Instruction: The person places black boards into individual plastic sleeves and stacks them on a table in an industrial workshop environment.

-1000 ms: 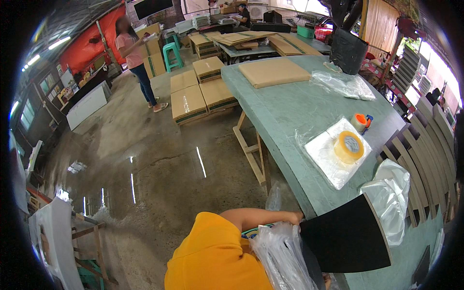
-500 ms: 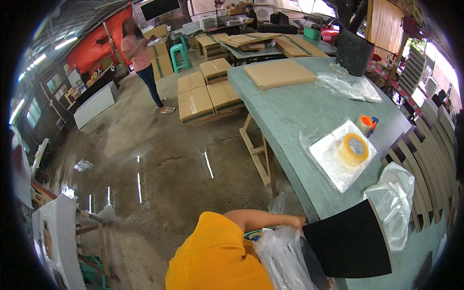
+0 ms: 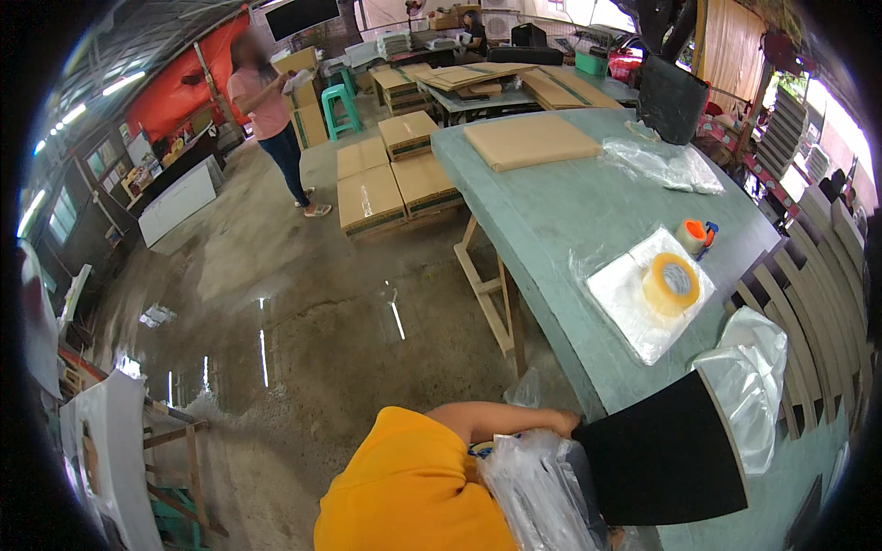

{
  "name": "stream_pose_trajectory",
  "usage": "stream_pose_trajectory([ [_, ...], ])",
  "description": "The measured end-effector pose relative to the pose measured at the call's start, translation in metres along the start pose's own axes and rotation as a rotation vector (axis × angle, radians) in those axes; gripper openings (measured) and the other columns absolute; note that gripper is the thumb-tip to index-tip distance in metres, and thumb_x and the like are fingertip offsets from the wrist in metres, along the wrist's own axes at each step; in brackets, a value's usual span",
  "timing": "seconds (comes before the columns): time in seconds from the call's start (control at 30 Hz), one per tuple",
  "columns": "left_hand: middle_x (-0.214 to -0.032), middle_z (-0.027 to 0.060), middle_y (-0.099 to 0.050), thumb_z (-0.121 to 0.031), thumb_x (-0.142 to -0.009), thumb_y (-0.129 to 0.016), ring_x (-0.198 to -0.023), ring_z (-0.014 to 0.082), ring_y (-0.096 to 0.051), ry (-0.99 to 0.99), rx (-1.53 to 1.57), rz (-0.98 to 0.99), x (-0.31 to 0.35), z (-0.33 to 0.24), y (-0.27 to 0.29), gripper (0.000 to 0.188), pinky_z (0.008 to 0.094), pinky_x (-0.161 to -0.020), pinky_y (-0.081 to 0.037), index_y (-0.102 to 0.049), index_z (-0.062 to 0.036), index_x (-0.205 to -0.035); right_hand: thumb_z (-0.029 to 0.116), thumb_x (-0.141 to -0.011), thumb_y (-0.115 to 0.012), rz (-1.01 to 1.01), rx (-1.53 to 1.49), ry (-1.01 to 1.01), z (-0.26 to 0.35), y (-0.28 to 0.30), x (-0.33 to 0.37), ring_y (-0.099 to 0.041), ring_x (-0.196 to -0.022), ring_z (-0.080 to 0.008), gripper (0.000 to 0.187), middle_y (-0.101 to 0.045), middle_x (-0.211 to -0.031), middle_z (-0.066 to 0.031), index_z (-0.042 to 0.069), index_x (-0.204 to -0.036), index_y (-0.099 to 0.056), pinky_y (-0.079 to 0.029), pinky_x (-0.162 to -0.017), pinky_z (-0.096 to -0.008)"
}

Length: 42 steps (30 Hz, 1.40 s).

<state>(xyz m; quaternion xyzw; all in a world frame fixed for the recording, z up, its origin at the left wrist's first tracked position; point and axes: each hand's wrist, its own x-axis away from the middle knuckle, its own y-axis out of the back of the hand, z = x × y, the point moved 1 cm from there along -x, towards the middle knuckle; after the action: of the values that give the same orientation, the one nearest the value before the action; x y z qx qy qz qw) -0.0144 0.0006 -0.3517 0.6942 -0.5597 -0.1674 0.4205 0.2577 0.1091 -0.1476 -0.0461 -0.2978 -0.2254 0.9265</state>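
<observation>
At the lower right, my left hand [image 3: 562, 422] is closed on the upper left corner of a black, fan-shaped panel [image 3: 669, 455] with a thin pale edge. The panel reaches over the near edge of the table. Only a sliver of my right hand [image 3: 617, 538] shows by the panel's lower left corner, its fingers hidden. Clear plastic sleeves [image 3: 537, 491] hang against my body beside the yellow sleeve of my left arm. On the table, a roll of clear tape [image 3: 671, 285] lies on a stack of plastic bags [image 3: 634, 321].
The green-grey table [image 3: 542, 230] bears a flat cardboard piece [image 3: 531, 141], a tape dispenser [image 3: 696, 236] and crumpled plastic [image 3: 755, 390]. Curved slats [image 3: 808, 312] stand to the right. Cartons [image 3: 372, 197] and a green stool [image 3: 341, 112] are farther off, near a standing person [image 3: 266, 101].
The black panel has shifted slightly upward at its lower edge, while my left hand keeps its place on the corner. The standing person's hands have risen a little.
</observation>
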Motion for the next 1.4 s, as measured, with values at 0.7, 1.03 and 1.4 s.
stream_pose_trajectory([
  [0.7, -0.078, 0.0167, -0.06, -0.032, -0.07, -0.063, -0.078, 0.0302, -0.059, 0.092, -0.086, 0.204, 0.08, -0.055, 0.056, 0.035, 0.0396, -0.064, -0.048, -0.058, 0.0009, -0.081, 0.042, -0.083, -0.046, -0.022, -0.01, 0.034, 0.002, 0.006, 0.018, -0.047, -0.098, -0.0199, 0.047, -0.053, -0.108, -0.0117, 0.002, -0.106, -0.051, -0.037, -0.083, -0.0379],
  [1.03, -0.087, 0.0177, -0.059, -0.026, -0.073, -0.06, -0.083, 0.0276, -0.057, 0.017, 0.043, 0.118, 0.095, -0.089, 0.163, 0.034, 0.0363, -0.07, -0.045, -0.056, -0.0008, -0.095, 0.044, -0.085, -0.043, 0.013, -0.188, 0.345, 0.037, 0.026, 0.063, -0.046, -0.102, -0.0199, 0.049, -0.052, -0.111, -0.0118, 0.002, -0.109, -0.05, -0.036, -0.085, -0.0391],
  [1.4, -0.088, 0.0172, -0.059, -0.04, -0.081, -0.051, -0.087, 0.0283, -0.055, -0.572, 0.426, 0.533, 0.082, -0.128, 0.062, 0.043, 0.0362, -0.074, -0.043, -0.058, 0.0009, -0.091, 0.052, -0.08, -0.045, 0.181, 0.028, -0.14, -0.022, -0.006, 0.014, -0.046, -0.104, -0.0221, 0.062, -0.051, -0.114, -0.0133, 0.004, -0.118, -0.044, -0.032, -0.093, -0.0386],
])
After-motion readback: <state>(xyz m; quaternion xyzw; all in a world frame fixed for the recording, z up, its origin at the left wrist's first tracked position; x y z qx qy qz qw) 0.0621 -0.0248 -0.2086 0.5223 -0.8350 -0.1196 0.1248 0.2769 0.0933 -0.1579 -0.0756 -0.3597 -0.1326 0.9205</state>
